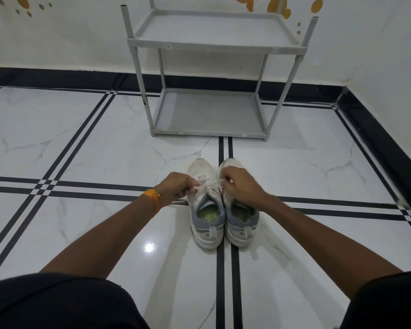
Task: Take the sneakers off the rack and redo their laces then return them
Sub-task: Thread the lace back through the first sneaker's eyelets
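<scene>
Two white and grey sneakers stand side by side on the tiled floor, toes pointing away from me: the left sneaker [205, 210] and the right sneaker [241, 222]. My left hand [176, 188] pinches one end of the left sneaker's white lace [211, 185]. My right hand [241, 184] grips the other end, above the right sneaker's tongue. The lace is stretched between both hands across the left sneaker's upper. The grey two-shelf rack [211, 43] stands against the wall beyond the sneakers, both shelves bare.
White marble-look floor tiles [93, 143] with black stripe lines spread all around. A black skirting band [377, 138] runs along the back and right walls. My dark-clad knees [57, 302] fill the lower corners.
</scene>
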{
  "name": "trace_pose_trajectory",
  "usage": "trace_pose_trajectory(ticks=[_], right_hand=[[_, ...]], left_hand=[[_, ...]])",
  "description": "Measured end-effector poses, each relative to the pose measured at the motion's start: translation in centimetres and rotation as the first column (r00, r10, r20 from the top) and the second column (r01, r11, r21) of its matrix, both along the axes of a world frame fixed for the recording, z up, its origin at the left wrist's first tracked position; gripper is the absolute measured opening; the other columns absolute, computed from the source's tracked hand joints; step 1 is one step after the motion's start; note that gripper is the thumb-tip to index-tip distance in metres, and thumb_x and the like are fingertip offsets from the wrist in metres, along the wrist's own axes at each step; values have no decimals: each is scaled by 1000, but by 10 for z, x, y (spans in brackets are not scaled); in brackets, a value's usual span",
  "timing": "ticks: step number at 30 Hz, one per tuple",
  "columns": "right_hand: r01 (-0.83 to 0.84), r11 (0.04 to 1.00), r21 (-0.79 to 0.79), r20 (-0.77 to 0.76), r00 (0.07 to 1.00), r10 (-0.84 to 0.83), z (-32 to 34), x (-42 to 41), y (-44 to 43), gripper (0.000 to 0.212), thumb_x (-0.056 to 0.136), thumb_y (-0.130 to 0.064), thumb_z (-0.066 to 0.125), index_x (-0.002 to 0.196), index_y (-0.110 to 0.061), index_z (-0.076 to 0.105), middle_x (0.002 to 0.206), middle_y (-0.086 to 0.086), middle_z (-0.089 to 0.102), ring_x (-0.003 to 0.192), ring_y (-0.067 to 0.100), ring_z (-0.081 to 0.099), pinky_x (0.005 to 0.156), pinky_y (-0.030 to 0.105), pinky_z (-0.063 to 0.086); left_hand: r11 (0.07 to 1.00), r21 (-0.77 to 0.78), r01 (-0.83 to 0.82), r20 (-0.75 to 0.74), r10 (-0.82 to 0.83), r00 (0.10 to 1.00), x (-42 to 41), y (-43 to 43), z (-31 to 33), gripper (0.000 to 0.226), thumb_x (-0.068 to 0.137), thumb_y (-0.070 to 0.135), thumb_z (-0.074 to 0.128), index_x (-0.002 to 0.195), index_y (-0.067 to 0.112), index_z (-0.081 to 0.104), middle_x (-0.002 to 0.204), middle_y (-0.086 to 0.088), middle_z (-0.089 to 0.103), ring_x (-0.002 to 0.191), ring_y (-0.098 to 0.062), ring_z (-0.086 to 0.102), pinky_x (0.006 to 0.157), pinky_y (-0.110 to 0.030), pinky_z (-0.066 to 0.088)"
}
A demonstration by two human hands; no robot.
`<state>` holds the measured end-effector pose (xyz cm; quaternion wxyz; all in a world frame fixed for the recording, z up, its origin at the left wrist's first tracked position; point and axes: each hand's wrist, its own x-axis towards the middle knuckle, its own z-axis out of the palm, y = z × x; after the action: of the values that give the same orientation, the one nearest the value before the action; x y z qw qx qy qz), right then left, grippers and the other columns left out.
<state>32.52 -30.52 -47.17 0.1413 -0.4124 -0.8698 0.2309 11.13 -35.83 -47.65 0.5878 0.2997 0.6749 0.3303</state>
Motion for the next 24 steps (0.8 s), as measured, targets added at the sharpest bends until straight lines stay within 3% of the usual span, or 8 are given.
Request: trace_pose_trajectory(ticks=[4, 6, 8, 13, 15, 17, 21, 24], right_hand=[[-42, 998, 54, 299, 954, 24, -4, 21, 2, 14, 88, -15, 50, 75, -11, 47, 85, 13, 62, 74, 26, 50, 65, 36, 40], [-59, 996, 63, 360, 932, 32, -3, 16, 2, 15, 87, -18, 51, 75, -13, 45, 87, 12, 62, 72, 23, 45, 65, 32, 33], [-24, 997, 69, 367, 930, -3, 0, 10, 1, 17, 89, -22, 51, 76, -14, 44, 82, 10, 58, 71, 23, 44, 64, 31, 31], [191, 980, 62, 283, 938, -201, -4, 3, -1, 28, 96, -31, 45, 76, -11, 44, 79, 14, 59, 67, 30, 46, 61, 32, 33], [209, 975, 68, 310, 925, -220, -7, 1, -2, 28, 96, -32, 44, 76, -12, 42, 82, 13, 60, 68, 30, 47, 61, 32, 34], [177, 978, 111, 359, 911, -206, -8, -1, -4, 23, 95, -30, 44, 82, -12, 46, 87, 13, 63, 70, 29, 51, 61, 33, 35], [11, 958, 288, 549, 818, -174, -7, 0, -6, 24, 98, -26, 42, 111, -9, 53, 103, 11, 66, 88, 32, 66, 64, 33, 37], [-69, 941, 330, 661, 729, -179, -5, 10, -1, 23, 99, -18, 40, 116, -10, 54, 103, 7, 69, 90, 30, 68, 64, 32, 35]], left_hand=[[989, 130, 64, -272, -27, 962, -3, -10, -10, 14, 81, -4, 59, 87, 4, 69, 64, -5, 64, 57, -17, 55, 46, -21, 44], [948, 219, 230, -514, -88, 853, -4, -11, -12, 7, 80, 3, 64, 84, 7, 69, 66, -5, 70, 58, -19, 64, 55, -23, 52], [881, 286, 377, -644, -114, 757, -8, -12, -13, 4, 82, 12, 69, 85, 9, 68, 66, -7, 73, 59, -19, 69, 62, -26, 55], [814, 315, 488, -788, -62, 612, -14, -18, -19, 8, 82, 15, 70, 88, 11, 68, 70, -5, 74, 64, -19, 70, 68, -32, 57], [847, 319, 426, -778, -23, 628, -16, -21, -21, 5, 83, 14, 67, 84, 9, 68, 69, -5, 74, 62, -19, 71, 68, -34, 59], [895, 322, 308, -750, 43, 661, -17, -23, -24, 6, 83, 15, 65, 81, 10, 67, 67, -5, 74, 60, -19, 70, 66, -32, 59], [939, 213, 272, -868, 54, 493, -13, -24, -28, 6, 78, 12, 62, 73, 8, 64, 65, -6, 63, 65, -26, 56, 55, -25, 35], [919, 137, 370, -910, -31, 413, -14, -28, -30, 10, 80, 15, 63, 74, 7, 60, 71, -13, 65, 67, -30, 56, 56, -26, 34]])
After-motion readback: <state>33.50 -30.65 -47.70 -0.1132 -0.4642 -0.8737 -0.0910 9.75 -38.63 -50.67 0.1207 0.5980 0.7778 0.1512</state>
